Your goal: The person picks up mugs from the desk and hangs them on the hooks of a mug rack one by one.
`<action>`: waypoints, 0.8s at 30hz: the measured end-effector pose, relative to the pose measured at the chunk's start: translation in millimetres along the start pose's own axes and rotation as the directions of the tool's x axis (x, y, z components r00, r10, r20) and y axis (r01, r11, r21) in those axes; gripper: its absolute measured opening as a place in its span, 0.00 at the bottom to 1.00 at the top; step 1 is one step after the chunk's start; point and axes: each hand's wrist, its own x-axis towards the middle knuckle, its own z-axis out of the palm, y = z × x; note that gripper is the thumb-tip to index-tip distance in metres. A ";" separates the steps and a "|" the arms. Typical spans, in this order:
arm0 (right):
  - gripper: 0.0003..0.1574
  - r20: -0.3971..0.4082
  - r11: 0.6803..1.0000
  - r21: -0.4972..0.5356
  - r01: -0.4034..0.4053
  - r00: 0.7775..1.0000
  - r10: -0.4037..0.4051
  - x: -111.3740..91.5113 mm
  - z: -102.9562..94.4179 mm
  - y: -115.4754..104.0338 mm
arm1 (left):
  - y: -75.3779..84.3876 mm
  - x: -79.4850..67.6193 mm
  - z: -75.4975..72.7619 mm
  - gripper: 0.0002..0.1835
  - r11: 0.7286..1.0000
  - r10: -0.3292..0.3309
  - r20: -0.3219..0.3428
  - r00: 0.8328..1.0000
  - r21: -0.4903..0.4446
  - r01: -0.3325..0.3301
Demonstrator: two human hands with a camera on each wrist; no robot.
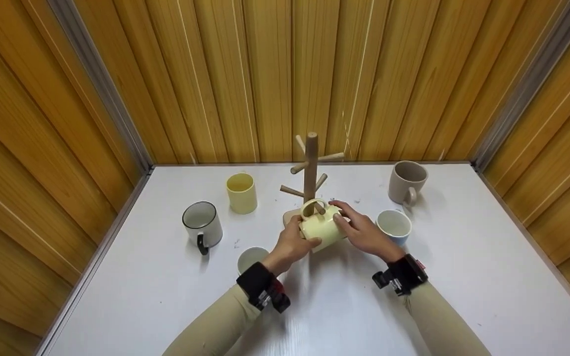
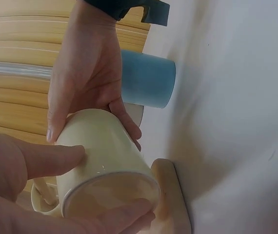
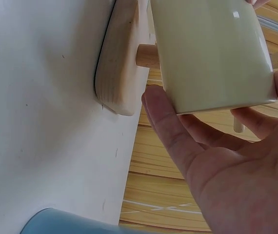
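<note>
A pale yellow mug lies tilted on its side in both hands, close against the front of a wooden mug tree. My left hand grips its left end, thumb along the near side and fingertips across the round end in the left wrist view. At the other end, the thumb and fingers of my right hand hold the mug. Its handle points up, and the tip of a low peg shows inside the handle's loop. The tree's wooden base is partly hidden behind the mug.
Left stand a yellow mug and a white mug with black handle. A pale cup is partly behind my left wrist. A blue cup sits beside my right wrist; a taupe mug stands back right. Wood-look walls enclose the table.
</note>
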 end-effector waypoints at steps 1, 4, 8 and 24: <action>0.29 0.000 1.000 0.002 -0.005 1.000 0.005 0.9 0.3 0.5 | -0.3 0.6 0.0 0.34 1.000 0.001 -0.002 1.000 -0.005 -0.001; 0.30 0.005 1.000 0.013 -0.005 1.000 0.005 2.4 1.0 1.4 | -1.4 2.1 -0.1 0.34 1.000 0.001 -0.006 1.000 -0.011 -0.001; 0.31 0.003 1.000 0.017 -0.009 1.000 0.009 4.1 1.7 2.9 | -2.8 3.8 -0.3 0.35 1.000 0.005 -0.012 1.000 -0.014 -0.005; 0.32 0.032 0.997 0.079 -0.009 0.999 0.006 7.3 3.7 6.5 | -5.6 8.8 -0.3 0.36 0.999 0.043 -0.027 0.999 -0.015 -0.043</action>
